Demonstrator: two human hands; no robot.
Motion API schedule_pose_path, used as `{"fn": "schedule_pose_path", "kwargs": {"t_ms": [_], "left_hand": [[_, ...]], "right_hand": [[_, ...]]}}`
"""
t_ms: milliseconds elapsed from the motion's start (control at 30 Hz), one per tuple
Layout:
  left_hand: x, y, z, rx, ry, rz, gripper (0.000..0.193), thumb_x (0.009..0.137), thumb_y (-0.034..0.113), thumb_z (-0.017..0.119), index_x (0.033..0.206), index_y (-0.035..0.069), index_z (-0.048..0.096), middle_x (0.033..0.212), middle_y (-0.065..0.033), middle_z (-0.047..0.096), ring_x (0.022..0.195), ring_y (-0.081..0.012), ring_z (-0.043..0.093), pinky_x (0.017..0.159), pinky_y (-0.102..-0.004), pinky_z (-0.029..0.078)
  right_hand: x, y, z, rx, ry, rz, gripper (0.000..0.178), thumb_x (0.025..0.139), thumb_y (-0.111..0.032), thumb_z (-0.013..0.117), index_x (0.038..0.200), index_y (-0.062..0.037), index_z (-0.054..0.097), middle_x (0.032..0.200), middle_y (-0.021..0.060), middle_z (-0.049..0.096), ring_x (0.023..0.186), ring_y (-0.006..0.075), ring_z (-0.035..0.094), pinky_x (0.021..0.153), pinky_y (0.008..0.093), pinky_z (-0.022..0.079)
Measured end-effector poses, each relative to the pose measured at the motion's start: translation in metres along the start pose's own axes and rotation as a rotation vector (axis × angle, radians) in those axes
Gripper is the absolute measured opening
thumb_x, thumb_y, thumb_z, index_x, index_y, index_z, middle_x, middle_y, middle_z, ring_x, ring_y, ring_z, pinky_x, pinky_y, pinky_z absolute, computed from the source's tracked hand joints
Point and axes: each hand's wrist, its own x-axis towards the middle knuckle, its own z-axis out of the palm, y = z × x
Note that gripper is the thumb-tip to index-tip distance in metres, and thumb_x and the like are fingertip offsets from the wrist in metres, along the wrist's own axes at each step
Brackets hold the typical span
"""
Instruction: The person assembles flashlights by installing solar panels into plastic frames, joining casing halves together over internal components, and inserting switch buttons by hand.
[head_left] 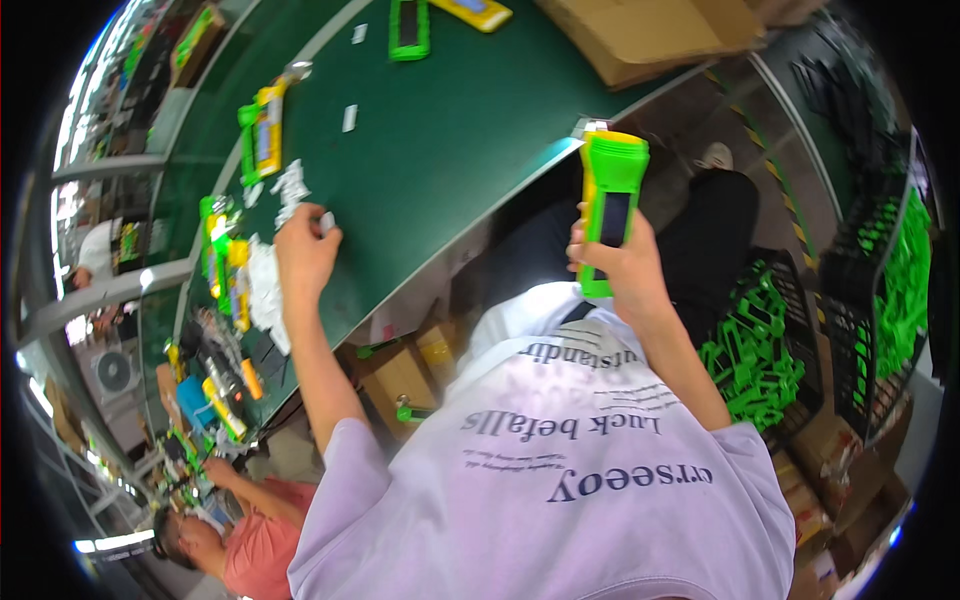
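My right hand [632, 255] is wrapped round a green and yellow flashlight [614, 180], its wide head pointing away from me and a dark panel on its side. The flashlight is held up near the table's edge, above my lap. Over the green table my left hand [306, 246] is closed, with a small white slip [327, 223] pinched at its fingertips. Just beyond that hand lies a crumpled strip of white slips [291, 190]. A larger white heap [264, 285] sits beside my left wrist.
Several green and yellow flashlights [268, 130] lie along the table's left side. Others and a cardboard box [640, 40] are at the far side. Black crates of green parts [755, 350] stand at my right. A co-worker in a red shirt [265, 540] sits at lower left.
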Motion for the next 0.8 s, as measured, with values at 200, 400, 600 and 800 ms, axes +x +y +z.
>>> {"fn": "schedule_pose_path", "kwargs": {"t_ms": [200,400,600,800], "left_hand": [[0.004,0.039,-0.006,-0.212,-0.217,-0.14,0.026,0.072,0.003,0.07,0.096,0.001,0.06,0.073,-0.0071,0.061,0.066,-0.0152,0.062,0.062,-0.0293,0.051],[-0.031,0.153,0.027,-1.334,-0.347,0.162,0.03,0.079,-0.003,0.07,0.105,0.001,0.056,0.092,-0.0047,0.059,0.081,-0.0112,0.059,0.072,-0.0246,0.051],[-0.043,0.198,0.045,-1.443,-0.457,0.155,0.03,0.079,-0.009,0.067,0.105,-0.001,0.053,0.092,-0.0071,0.06,0.086,-0.0151,0.066,0.08,-0.0283,0.055],[-0.044,0.204,0.045,-1.409,-0.497,0.14,0.026,0.08,-0.009,0.067,0.102,-0.002,0.054,0.092,-0.0086,0.061,0.083,-0.0168,0.068,0.078,-0.0282,0.056]], "right_hand": [[-0.003,-0.013,0.002,0.092,-0.126,0.099,0.052,0.067,0.006,0.066,0.115,-0.0002,0.05,0.086,0.0072,0.06,0.07,0.0164,0.061,0.065,0.0325,0.053],[-0.007,-0.016,0.005,0.09,-0.172,0.129,0.05,0.064,0.005,0.065,0.111,-0.0012,0.05,0.084,0.0079,0.06,0.069,0.0175,0.059,0.065,0.0332,0.05],[-0.012,-0.019,0.008,0.07,-0.163,0.121,0.05,0.065,0.009,0.063,0.112,-0.0015,0.051,0.086,0.0084,0.059,0.071,0.0179,0.059,0.066,0.033,0.049],[-0.011,-0.018,0.008,0.034,-0.146,0.086,0.051,0.065,0.009,0.064,0.113,-0.0016,0.051,0.087,0.0079,0.059,0.072,0.0174,0.059,0.067,0.0317,0.049]]}}
